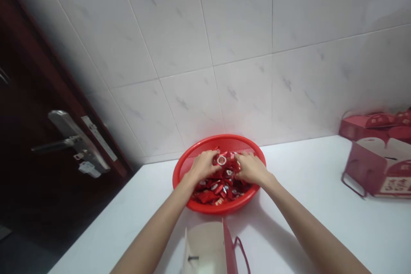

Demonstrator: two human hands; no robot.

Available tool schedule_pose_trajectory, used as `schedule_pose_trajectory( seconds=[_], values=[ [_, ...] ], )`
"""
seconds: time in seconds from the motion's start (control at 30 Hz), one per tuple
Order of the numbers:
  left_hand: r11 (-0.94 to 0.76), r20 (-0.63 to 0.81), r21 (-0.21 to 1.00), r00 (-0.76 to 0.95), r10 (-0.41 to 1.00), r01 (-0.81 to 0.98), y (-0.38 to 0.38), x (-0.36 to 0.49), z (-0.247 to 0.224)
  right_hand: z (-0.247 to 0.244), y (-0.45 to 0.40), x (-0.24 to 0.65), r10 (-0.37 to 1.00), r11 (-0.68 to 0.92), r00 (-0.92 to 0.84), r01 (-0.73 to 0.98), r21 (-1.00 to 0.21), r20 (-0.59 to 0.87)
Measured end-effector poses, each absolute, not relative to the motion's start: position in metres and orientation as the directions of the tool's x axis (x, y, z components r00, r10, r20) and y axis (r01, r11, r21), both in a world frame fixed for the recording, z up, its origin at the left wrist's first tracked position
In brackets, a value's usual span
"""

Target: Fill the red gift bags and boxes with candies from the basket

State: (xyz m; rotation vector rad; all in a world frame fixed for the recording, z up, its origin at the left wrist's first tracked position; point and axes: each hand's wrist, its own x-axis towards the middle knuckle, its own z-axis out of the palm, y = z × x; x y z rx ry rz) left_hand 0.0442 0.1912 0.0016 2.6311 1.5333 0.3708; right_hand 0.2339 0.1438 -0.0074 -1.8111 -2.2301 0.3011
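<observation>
Both of my hands are inside a round red plastic basket [221,209] filled with small red wrapped candies [210,197]. At the left side of the pile, my left hand [204,165] has its thumb and fingers curled about a candy with a round pale label [221,160]. My right hand [252,168] reaches in from the right, fingers bent down on candies at their tips; part of its grip is hidden. Nearest to me, below the basket, stands an open paper box [207,239] with a pale inside, a red side and a dark red cord handle [243,250].
More dark red paper boxes [366,167] with cord handles stand at the right on the white table [305,175]. A tiled wall [240,85] rises behind the basket. To the left is a dark door [25,180] with a metal handle [54,145].
</observation>
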Motion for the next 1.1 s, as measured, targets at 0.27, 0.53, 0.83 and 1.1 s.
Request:
schedule_pose_trajectory(
  seconds=[0.27,0.53,0.83,1.1],
  values=[
    [-0.599,0.309,0.353,0.515,0.8,0.719,0.193,0.043,-0.001,-0.01,0.152,0.236,0.977,0.212,-0.178,0.848,-0.485,0.116],
    [-0.66,0.322,0.497,0.587,0.743,0.563,0.187,0.048,0.005,-0.019,0.168,0.248,0.94,0.286,-0.278,0.323,-0.902,0.199],
    [-0.64,0.36,0.594,0.55,0.754,0.488,0.182,0.055,0.011,-0.013,0.162,0.252,0.95,0.217,-0.234,0.021,-0.976,0.207],
    [-0.599,0.258,0.597,0.579,0.773,0.534,0.185,0.054,0.007,-0.012,0.161,0.253,0.965,0.197,-0.182,0.032,-0.98,0.188]
  ],
)
